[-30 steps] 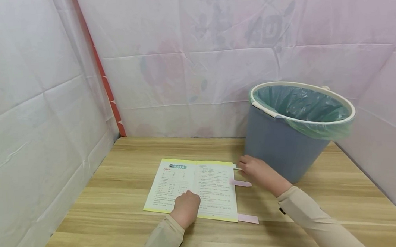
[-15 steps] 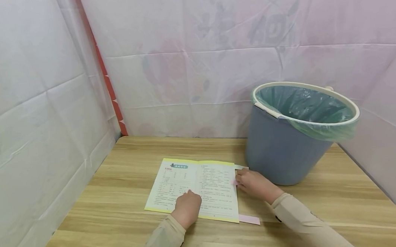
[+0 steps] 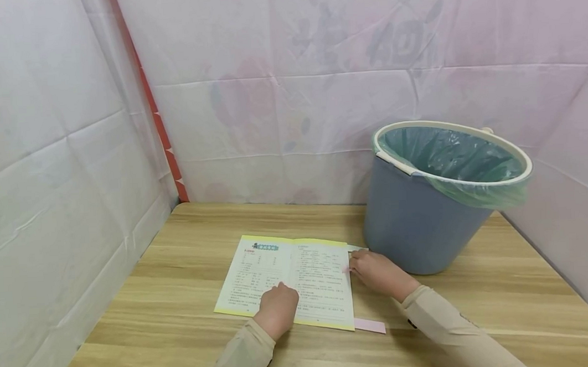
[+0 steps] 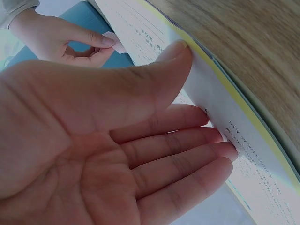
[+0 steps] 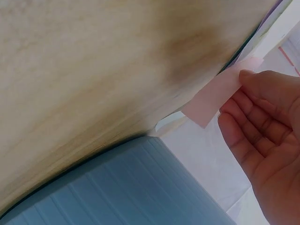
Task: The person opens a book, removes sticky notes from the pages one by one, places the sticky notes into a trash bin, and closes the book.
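An open workbook [image 3: 325,298] with yellow-edged printed pages lies flat on the wooden table. My left hand [image 3: 278,310] rests on it near the lower middle. In the left wrist view its fingers are nearly straight, with their tips on the page and the thumb close to the yellow edge. At the book's right edge, my right hand [image 3: 378,273] pinches a pink paper strip [image 5: 211,97] between thumb and forefinger. The strip's free end sticks out past the fingers in the right wrist view. Another pink strip [image 3: 369,326] juts from the lower right edge, and a pale strip [image 3: 357,248] from the upper right.
A blue-grey bin [image 3: 421,226] lined with a green bag [image 3: 447,148] stands on the table, just behind my right hand. White cloth [image 3: 221,126] hangs behind the table [image 3: 147,330] and along both sides.
My right hand has come from the pale strip near the upper corner down to the middle pink strip, now held and mostly covered. The left hand has stayed on the page.
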Demonstrator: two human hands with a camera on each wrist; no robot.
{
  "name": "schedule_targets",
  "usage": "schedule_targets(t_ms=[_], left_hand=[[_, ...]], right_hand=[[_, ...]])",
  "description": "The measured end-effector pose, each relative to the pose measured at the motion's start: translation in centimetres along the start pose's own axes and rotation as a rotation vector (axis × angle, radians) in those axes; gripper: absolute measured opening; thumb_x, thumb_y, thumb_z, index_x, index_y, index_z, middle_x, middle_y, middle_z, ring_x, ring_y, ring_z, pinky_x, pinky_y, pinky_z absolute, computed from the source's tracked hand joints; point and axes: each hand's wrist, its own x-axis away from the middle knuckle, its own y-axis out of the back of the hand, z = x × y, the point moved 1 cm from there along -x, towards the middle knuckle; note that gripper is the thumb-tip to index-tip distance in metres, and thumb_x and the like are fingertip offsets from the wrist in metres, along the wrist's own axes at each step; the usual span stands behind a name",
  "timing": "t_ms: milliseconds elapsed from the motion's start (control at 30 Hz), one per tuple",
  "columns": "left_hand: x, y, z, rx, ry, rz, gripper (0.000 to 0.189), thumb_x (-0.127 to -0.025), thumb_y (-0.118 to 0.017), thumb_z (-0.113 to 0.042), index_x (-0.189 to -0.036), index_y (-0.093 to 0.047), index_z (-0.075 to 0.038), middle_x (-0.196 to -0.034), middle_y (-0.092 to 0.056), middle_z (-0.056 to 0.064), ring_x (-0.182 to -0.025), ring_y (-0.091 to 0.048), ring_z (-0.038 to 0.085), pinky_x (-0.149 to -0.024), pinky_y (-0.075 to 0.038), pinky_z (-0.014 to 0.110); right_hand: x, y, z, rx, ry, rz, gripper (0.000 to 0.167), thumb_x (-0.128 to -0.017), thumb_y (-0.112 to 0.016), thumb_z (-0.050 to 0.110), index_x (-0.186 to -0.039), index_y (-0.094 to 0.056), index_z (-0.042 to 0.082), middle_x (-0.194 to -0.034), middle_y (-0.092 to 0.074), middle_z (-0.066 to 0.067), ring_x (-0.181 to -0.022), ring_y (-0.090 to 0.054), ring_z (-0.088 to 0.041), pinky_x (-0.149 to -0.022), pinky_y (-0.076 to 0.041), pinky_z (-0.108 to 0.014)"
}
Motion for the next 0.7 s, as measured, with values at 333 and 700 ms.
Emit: schedule_targets(t_ms=[333,700], left_hand=[[0.0,0.0,-0.1,-0.004,-0.009,0.005,0.017,-0.083,-0.069,-0.004,-0.100,-0.071,-0.002,-0.105,-0.068,0.017,-0.092,-0.067,0.029,-0.067,-0.057,0.039],[0.0,0.0,-0.1,0.001,0.000,0.020,0.021,-0.085,-0.067,-0.003,-0.106,-0.070,-0.002,-0.116,-0.066,0.018,-0.105,-0.064,0.030,-0.077,-0.056,0.041]], right_hand=[[0.0,1.5,-0.6,0.083,-0.003,-0.028,0.013,-0.083,-0.073,0.003,-0.073,-0.064,0.005,-0.075,-0.059,-0.004,-0.068,-0.057,-0.016,-0.057,-0.049,-0.025],[-0.7,5.7,-0.9,0.056,-0.048,-0.130,0.011,-0.083,-0.072,0.000,-0.079,-0.063,0.004,-0.076,-0.055,-0.002,-0.070,-0.055,-0.017,-0.060,-0.050,-0.030]])
